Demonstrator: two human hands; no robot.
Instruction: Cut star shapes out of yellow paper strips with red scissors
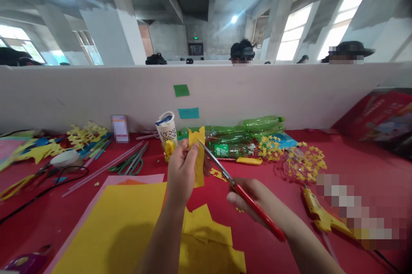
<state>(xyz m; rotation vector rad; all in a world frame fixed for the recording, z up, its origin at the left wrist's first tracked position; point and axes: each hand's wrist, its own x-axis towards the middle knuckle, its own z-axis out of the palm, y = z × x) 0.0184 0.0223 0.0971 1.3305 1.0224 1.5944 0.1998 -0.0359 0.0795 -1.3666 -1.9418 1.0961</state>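
My left hand pinches a small upright strip of yellow sheet whose top edge is cut into points. In my right hand are scissors with red handles, seen nearly edge-on. Their silver blades reach the strip near its upper right side, by my left thumb. How far the blades are apart cannot be made out. Below my hands lie yellow offcuts and a large yellow sheet on top of a pink sheet. A yellow piece with star-shaped holes lies behind the blades.
Green plastic bottles, a white cup and a yellow cutter line the low partition. Yellow stars and a yellow glue gun lie right. Green-handled scissors and a black cable are left.
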